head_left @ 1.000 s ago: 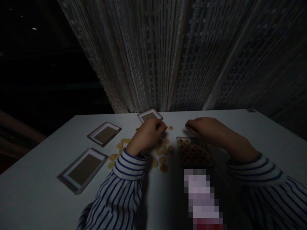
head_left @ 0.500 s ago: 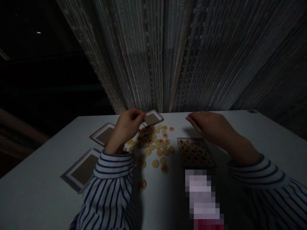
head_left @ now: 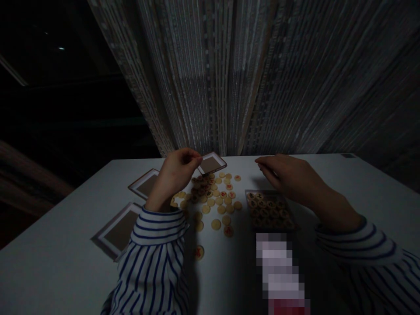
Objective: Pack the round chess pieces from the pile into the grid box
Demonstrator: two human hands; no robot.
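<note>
My left hand (head_left: 177,173) is closed in a pinch over the left side of a loose spread of round Chinese chess pieces (head_left: 211,202). Whatever lies between its fingertips is too dark and small to make out. Just beyond those fingertips lies a shallow framed box or lid (head_left: 211,164). My right hand (head_left: 288,175) hovers above the table with fingers pressed together; its inner side is hidden. Below and left of it sits a box (head_left: 247,210) filled with rows of chess pieces with dark characters. Some loose pieces show red characters, several are blank side up.
Two more shallow boxes or lids lie at the left, one farther back (head_left: 139,181) and one nearer (head_left: 101,240). A lone red-marked piece (head_left: 198,252) lies near the front of the white table (head_left: 65,227). A strand curtain (head_left: 213,78) hangs behind. A pixelated patch covers the front.
The whole view has shifted slightly, so everything sits a little farther right. Both hands keep nearly the same pose and place over the table; no piece has visibly moved.
</note>
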